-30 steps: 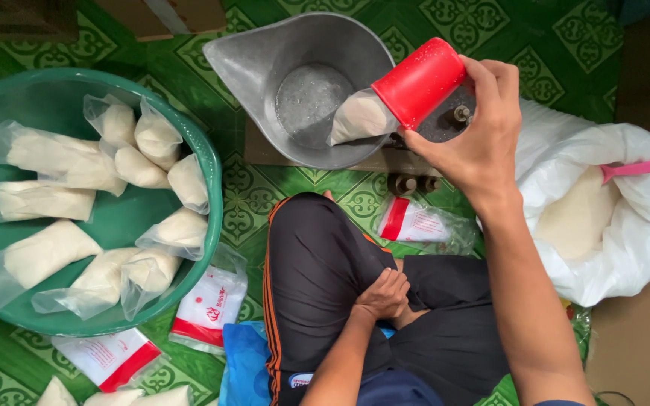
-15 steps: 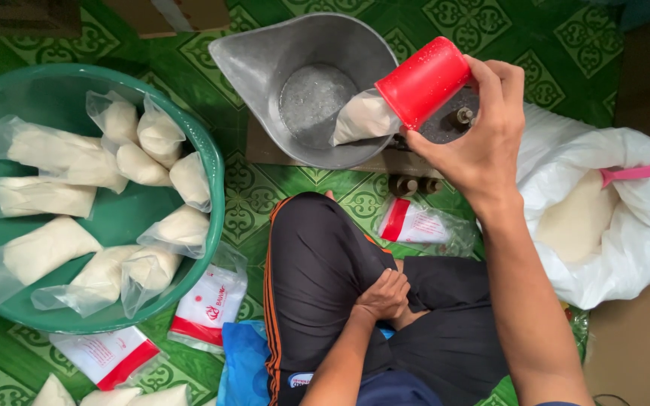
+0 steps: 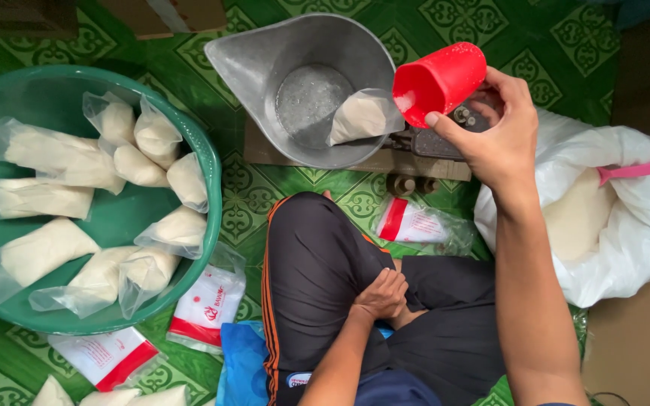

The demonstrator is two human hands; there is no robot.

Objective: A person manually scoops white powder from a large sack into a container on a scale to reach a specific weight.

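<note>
Basin: a round green basin [image 3: 212, 188] sits on the floor at far left, holding about 10 clear bags of white powder [image 3: 54, 158], their tops loose and untied.
Floor: a green patterned mat [image 3: 250, 195] covers it; flat empty packets with red bands [image 3: 205, 304] lie just beside the basin's near rim, and a few more filled bags show at the bottom left edge.
Left hand: the left hand [image 3: 381, 293] rests on the person's lap against the dark trousers [image 3: 317, 263], fingers curled loosely, holding nothing.
Scale pan: a grey metal scoop-shaped pan [image 3: 265, 68] sits on a weighing scale [image 3: 430, 143] ahead of the knees; 1 clear bag [image 3: 361, 116] partly filled with white powder lies inside it, against the pan's right side.
Packet: 1 more red-banded packet [image 3: 408, 222] lies on the mat below the scale.
Red cup: the red plastic cup [image 3: 439, 81] is tipped on its side, mouth towards the bag in the pan and touching the pan's right rim.
Right hand: the right hand [image 3: 494, 131] grips the red cup around its base, fingers wrapped and thumb on the near side.
Sack: a large white sack [image 3: 641, 225] stands open at far right, white powder showing inside, with a pink handle [image 3: 641, 170] lying across it.
</note>
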